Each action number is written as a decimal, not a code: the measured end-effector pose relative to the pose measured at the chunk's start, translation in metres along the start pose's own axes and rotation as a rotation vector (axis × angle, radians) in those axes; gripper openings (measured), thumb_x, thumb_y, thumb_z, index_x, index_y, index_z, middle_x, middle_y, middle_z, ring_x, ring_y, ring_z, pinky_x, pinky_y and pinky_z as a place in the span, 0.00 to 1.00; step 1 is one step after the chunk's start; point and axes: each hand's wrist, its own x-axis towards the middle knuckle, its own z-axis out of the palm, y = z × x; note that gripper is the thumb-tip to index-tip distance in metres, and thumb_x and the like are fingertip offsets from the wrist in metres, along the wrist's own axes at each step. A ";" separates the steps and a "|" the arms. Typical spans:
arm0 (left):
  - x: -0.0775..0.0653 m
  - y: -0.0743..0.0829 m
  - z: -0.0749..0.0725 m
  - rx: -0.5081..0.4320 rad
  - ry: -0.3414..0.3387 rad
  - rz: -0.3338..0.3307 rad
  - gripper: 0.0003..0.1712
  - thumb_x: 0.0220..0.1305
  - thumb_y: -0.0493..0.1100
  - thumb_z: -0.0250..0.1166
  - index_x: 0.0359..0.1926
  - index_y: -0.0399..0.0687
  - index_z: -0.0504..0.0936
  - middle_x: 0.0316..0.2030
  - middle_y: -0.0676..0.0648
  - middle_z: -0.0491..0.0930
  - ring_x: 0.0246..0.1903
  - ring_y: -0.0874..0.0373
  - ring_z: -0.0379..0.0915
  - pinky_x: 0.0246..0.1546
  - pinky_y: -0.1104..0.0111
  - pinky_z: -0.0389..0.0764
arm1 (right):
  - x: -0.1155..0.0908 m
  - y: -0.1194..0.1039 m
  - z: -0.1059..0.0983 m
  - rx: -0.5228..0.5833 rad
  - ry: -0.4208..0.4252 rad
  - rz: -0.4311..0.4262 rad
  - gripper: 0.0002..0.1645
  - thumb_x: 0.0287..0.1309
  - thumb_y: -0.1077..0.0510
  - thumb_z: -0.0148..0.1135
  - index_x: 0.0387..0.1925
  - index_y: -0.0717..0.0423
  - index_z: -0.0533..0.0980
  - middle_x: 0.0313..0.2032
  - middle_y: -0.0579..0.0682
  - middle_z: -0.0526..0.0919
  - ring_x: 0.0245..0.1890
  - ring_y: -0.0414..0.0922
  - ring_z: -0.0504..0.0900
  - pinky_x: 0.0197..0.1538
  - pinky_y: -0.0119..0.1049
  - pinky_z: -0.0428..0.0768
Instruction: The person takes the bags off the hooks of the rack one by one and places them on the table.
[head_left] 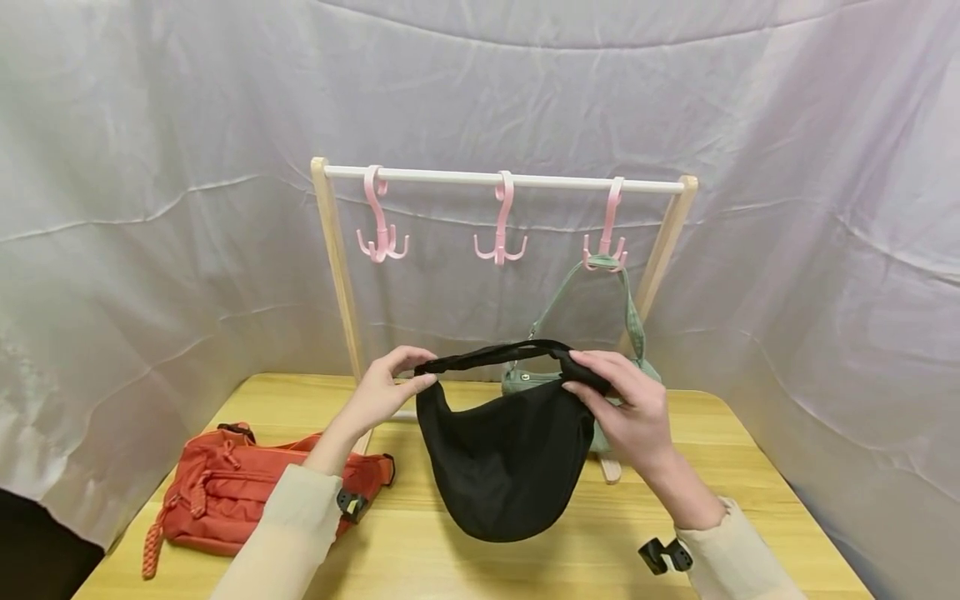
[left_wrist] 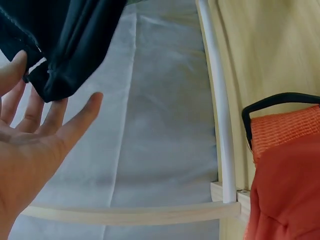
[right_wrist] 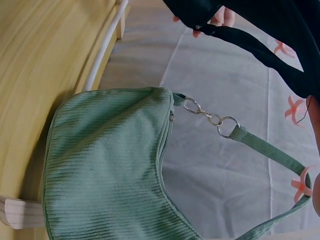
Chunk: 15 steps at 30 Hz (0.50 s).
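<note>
A black shoulder bag (head_left: pixel 510 467) hangs between both hands over the table, its strap (head_left: pixel 495 357) stretched across the top. My left hand (head_left: pixel 386 387) pinches the bag's left upper corner between thumb and fingers. At the opposite corner, my right hand (head_left: pixel 626 400) grips the bundled strap end. In the left wrist view the left hand (left_wrist: pixel 37 130) has its thumb and fingertips at the dark fabric. Behind the black bag, a green corduroy bag (right_wrist: pixel 110 165) hangs by its strap from the right pink hook (head_left: pixel 606 225), partly hidden in the head view.
A wooden rack with a white rail (head_left: pixel 442 176) stands at the back of the table (head_left: pixel 720 467). Two more pink hooks, the left one (head_left: pixel 382 221) and the middle one (head_left: pixel 501 221), hang from it. An orange-red bag (head_left: pixel 232 492) lies at the left, under the left forearm.
</note>
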 end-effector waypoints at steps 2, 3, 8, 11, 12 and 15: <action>-0.002 -0.002 -0.001 0.012 -0.005 0.008 0.19 0.68 0.42 0.72 0.59 0.49 0.83 0.57 0.44 0.83 0.63 0.44 0.76 0.64 0.44 0.75 | 0.000 0.000 -0.001 0.005 0.004 0.010 0.21 0.64 0.58 0.72 0.47 0.76 0.83 0.41 0.68 0.86 0.48 0.39 0.86 0.44 0.21 0.83; -0.003 -0.003 -0.001 0.015 -0.010 0.014 0.20 0.68 0.42 0.73 0.59 0.49 0.83 0.57 0.44 0.83 0.63 0.43 0.75 0.65 0.43 0.74 | -0.001 0.000 -0.002 0.006 0.005 0.016 0.21 0.64 0.58 0.72 0.47 0.76 0.83 0.41 0.68 0.86 0.48 0.39 0.86 0.44 0.21 0.83; -0.008 -0.004 -0.004 0.015 -0.035 0.045 0.22 0.64 0.39 0.75 0.59 0.48 0.83 0.56 0.44 0.82 0.61 0.44 0.74 0.66 0.45 0.72 | -0.003 -0.002 -0.004 -0.009 0.021 0.033 0.21 0.64 0.58 0.71 0.46 0.77 0.83 0.40 0.69 0.86 0.46 0.38 0.86 0.39 0.19 0.81; -0.011 -0.004 -0.005 0.008 -0.052 0.062 0.24 0.62 0.37 0.77 0.58 0.47 0.83 0.56 0.46 0.82 0.60 0.45 0.74 0.67 0.47 0.71 | -0.007 -0.002 -0.006 -0.036 0.036 0.055 0.21 0.64 0.57 0.72 0.46 0.76 0.84 0.40 0.69 0.86 0.42 0.37 0.84 0.32 0.20 0.76; -0.012 -0.004 -0.006 0.006 -0.058 0.072 0.24 0.61 0.37 0.77 0.58 0.46 0.84 0.56 0.46 0.81 0.60 0.46 0.74 0.67 0.48 0.71 | -0.009 -0.003 -0.007 -0.047 0.039 0.067 0.21 0.64 0.57 0.72 0.46 0.75 0.84 0.40 0.68 0.86 0.40 0.37 0.83 0.29 0.21 0.73; -0.015 -0.005 -0.007 -0.002 -0.069 0.102 0.24 0.60 0.35 0.77 0.58 0.46 0.84 0.56 0.46 0.81 0.60 0.48 0.74 0.67 0.56 0.74 | -0.013 -0.005 -0.009 -0.072 0.047 0.115 0.19 0.62 0.60 0.74 0.46 0.74 0.84 0.40 0.68 0.86 0.34 0.37 0.78 0.23 0.25 0.67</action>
